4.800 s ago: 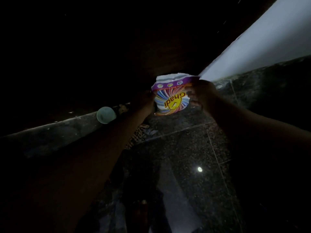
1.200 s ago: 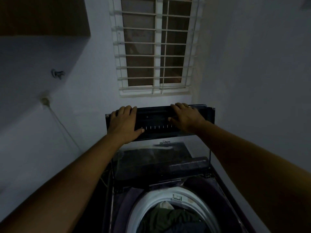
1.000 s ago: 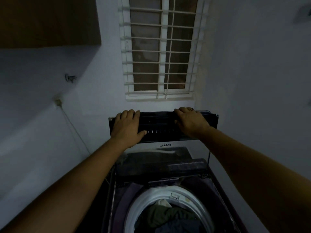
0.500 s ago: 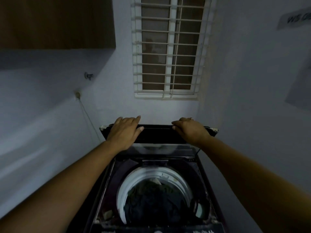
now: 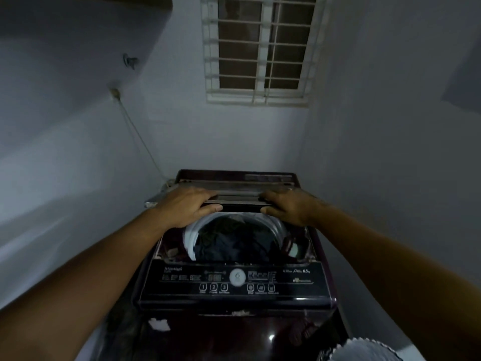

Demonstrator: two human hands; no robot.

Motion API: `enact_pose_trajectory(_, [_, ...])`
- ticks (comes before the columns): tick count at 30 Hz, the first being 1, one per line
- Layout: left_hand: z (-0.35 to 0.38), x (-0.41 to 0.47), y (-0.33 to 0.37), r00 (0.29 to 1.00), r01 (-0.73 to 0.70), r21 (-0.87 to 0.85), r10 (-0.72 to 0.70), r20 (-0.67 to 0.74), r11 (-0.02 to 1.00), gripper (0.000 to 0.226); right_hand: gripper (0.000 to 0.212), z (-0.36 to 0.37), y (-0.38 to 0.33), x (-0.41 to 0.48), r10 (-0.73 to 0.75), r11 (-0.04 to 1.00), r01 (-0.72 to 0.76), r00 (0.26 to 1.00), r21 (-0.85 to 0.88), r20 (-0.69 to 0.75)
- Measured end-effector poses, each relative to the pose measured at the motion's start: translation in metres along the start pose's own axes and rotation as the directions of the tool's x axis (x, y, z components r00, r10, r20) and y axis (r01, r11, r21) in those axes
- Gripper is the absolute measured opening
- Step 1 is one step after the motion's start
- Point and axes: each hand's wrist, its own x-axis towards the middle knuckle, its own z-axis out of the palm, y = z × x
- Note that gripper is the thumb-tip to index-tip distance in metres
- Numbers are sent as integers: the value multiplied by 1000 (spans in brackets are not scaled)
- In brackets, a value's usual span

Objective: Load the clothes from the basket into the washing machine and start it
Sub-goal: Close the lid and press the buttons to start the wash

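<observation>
Down at the near middle stands the washing machine [image 5: 234, 303], a dark top-loader pushed into the far right corner of a dim room. Its lid [image 5: 238, 199] is partly lowered, tilted over the far part of the opening, and both hands are on its near edge. The left hand [image 5: 186, 207] grips the lid's left end, fingers [image 5: 204, 194] laid flat over the top and the thumb tucked under the edge. The right hand [image 5: 286, 207] holds the right end the same way, fingers on top and thumb beneath. The two hands are well apart, with a bare stretch of lid between them.

Below the lid the drum's white rim [image 5: 189, 239] shows, and the clothes [image 5: 234, 243] lie inside it as a dark heap. Nearer still runs the control panel [image 5: 281, 278], with a round pale dial [image 5: 237, 277] at its middle and rows of small buttons beneath.

On the far wall, above the machine, is a barred window [image 5: 257, 50]. A thin cable [image 5: 138, 136] slants down the left wall toward the machine's far left corner. At the bottom right a pale, zigzag-edged thing [image 5: 364, 351] pokes into view; what it is I cannot tell
</observation>
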Motion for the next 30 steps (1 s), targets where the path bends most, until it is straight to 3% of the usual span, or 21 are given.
enact_pose_trajectory(4, [15, -7, 4, 991, -2, 78, -9, 131, 997, 85, 75, 22, 1, -2, 47, 999, -46, 990, -11, 132])
enact_pose_trajectory(9, [40, -15, 13, 970, -11, 94, -12, 242, 995, 97, 85, 57, -2, -5, 35, 991, -11, 981, -130, 189])
enact_pose_trajectory(14, [64, -23, 16, 976, -1, 95, -20, 217, 995, 93, 89, 85, -5, -7, 26, 981, 4, 987, -192, 156])
enact_pose_trajectory(26, [116, -30, 26, 977, 73, 30, -77, 200, 997, 70, 85, 134, -3, -13, 58, 993, -37, 980, -114, 189])
enact_pose_trajectory(30, [125, -37, 25, 988, 58, 25, -61, 139, 998, 84, 90, 147, -5, -19, 80, 991, -62, 984, -117, 159])
